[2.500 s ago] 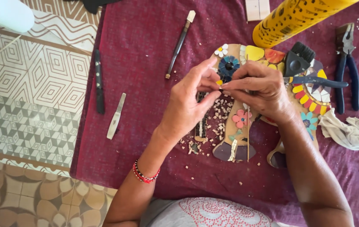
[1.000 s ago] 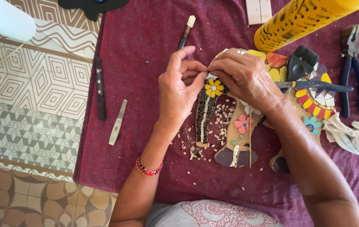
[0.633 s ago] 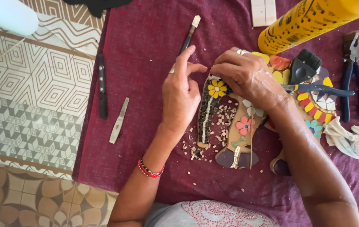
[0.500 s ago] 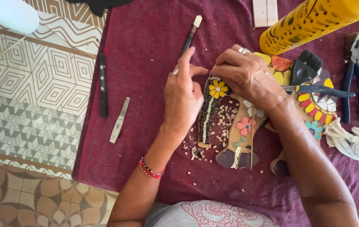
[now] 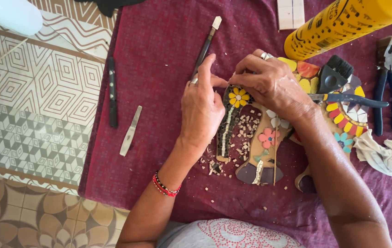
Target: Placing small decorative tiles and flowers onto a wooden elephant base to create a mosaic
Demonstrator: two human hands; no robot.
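A black pen [image 5: 112, 92] and a metal file [image 5: 130, 131] lay at the left of the maroon cloth [image 5: 159, 46]. The left hand [image 5: 200, 112] pinched at the top of the mosaic piece [image 5: 251, 133], meeting the right hand [image 5: 274, 87], its fingers curled and pressed there. The piece's long axis ran toward the body, below both hands.

Mosaic piece [image 5: 269, 138] lies on the cloth [image 5: 159, 55], centre-right. Left hand [image 5: 200, 110] at its left edge, right hand [image 5: 274, 87] over its top; fingertips meet above the flower tile [image 5: 238, 97]. Glass cutter [image 5: 206, 43] beyond the left hand. Pen [image 5: 112, 92] and file [image 5: 130, 131] well left. Can [image 5: 343, 23] behind the piece; pliers [image 5: 386, 87] and rag [image 5: 384, 154] to its right. Chips [image 5: 244, 133] on the piece
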